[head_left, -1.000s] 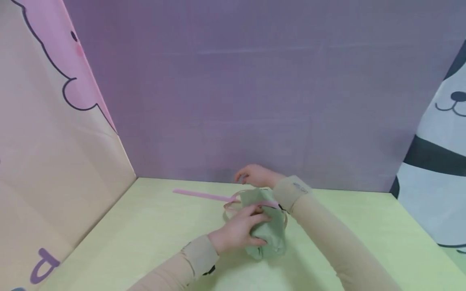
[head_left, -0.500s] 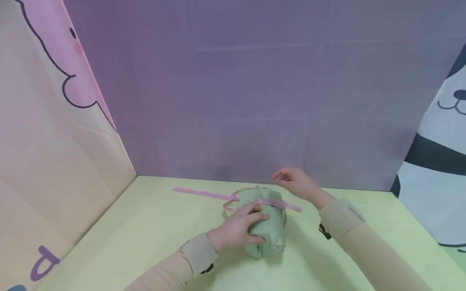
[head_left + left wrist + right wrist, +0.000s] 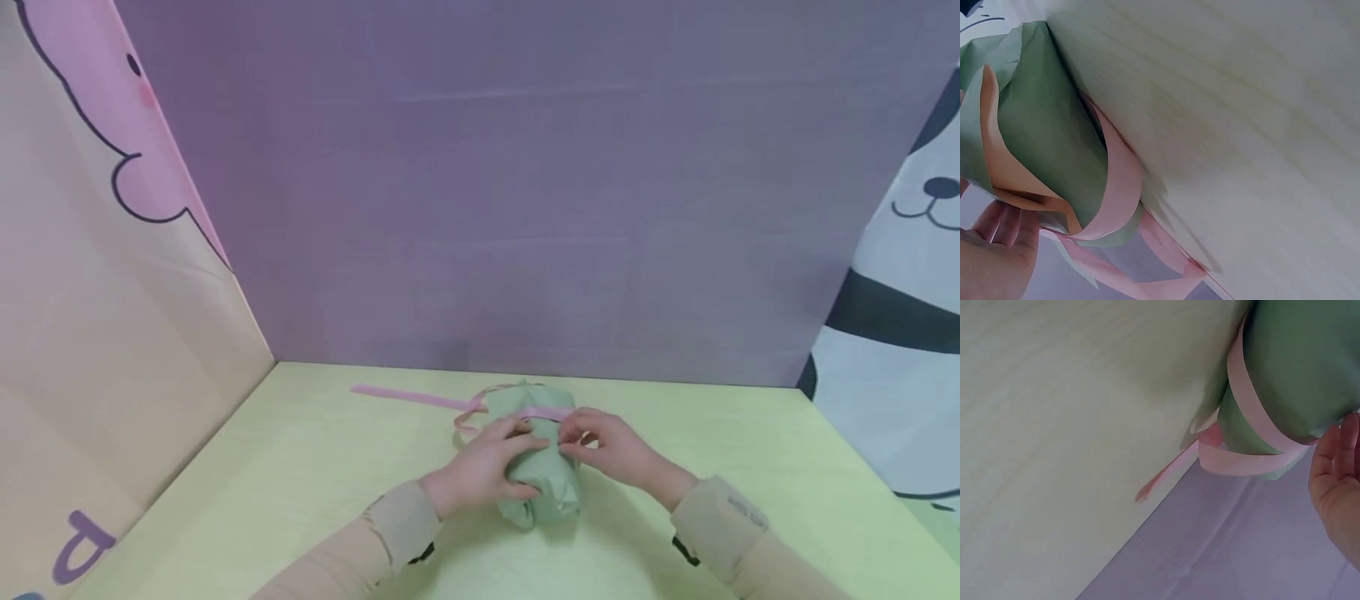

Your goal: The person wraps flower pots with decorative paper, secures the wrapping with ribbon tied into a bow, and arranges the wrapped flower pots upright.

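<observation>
A parcel wrapped in green paper [image 3: 555,496] lies on the table, with a pink ribbon [image 3: 542,412] across its top. My left hand [image 3: 483,471] rests on the parcel's left side, fingers spread over the paper. In the left wrist view its fingertips touch the paper below a folded flap [image 3: 1000,144] with an orange inside. On the opposite side my right hand [image 3: 618,450] has its fingers curled at the ribbon's right part, thumb and fingertips together. The right wrist view shows the ribbon [image 3: 1250,464] running around the green paper toward those fingers; its tip there is hidden.
One straight ribbon tail [image 3: 405,396] stretches left over the pale yellow table [image 3: 300,467], beside loose ribbon loops. Behind the table's back edge stands a purple backdrop [image 3: 480,208], with printed panels on both sides.
My right hand has gone from beyond the parcel out to the right, then down and back to the ribbon at the parcel's right side. My left hand has stayed on the parcel.
</observation>
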Available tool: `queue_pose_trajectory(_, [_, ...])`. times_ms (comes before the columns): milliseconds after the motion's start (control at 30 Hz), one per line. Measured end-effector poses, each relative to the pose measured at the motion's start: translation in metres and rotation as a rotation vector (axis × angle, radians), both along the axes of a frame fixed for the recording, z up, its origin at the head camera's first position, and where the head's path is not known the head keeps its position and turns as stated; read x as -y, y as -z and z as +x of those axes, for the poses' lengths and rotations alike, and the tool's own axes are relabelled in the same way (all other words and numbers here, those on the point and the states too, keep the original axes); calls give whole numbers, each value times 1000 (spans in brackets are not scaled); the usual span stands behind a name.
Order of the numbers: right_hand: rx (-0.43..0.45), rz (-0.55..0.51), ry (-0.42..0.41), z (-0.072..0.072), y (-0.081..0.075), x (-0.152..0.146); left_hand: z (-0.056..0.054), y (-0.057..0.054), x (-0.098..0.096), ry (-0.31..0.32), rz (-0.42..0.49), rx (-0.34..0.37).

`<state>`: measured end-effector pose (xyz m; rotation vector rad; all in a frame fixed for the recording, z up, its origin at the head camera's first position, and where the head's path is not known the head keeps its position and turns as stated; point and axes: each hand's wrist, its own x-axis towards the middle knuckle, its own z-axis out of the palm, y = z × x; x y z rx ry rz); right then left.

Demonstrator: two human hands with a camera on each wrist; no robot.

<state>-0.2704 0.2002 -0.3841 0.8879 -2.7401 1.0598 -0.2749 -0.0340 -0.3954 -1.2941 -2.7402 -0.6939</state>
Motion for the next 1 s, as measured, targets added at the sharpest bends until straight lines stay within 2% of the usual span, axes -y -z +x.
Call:
queue_pose_trajectory(233, [-39,-42,2,4,8,3,0,1,0,-18,7,8])
queue_pose_trajectory(500, [-46,-71,30,8,10,5,-2,3,-1,-22,9,-21])
queue_pose_trajectory(667, [-22,-76,25,10,8,3,-3,1,-2,-14,-1,-20])
queue_pose_trajectory(800, [50,-20,4,6,-2,-9,-3,1,-2,-13,-1,-25])
queue_pose_trajectory(900, [94,6,68,-3,-11,-23,-3,0,-2,-16,8,-26])
queue_pose_trajectory(1000, [97,7,186,-15,-15,-36,-2,0,-2,-17,17,-29])
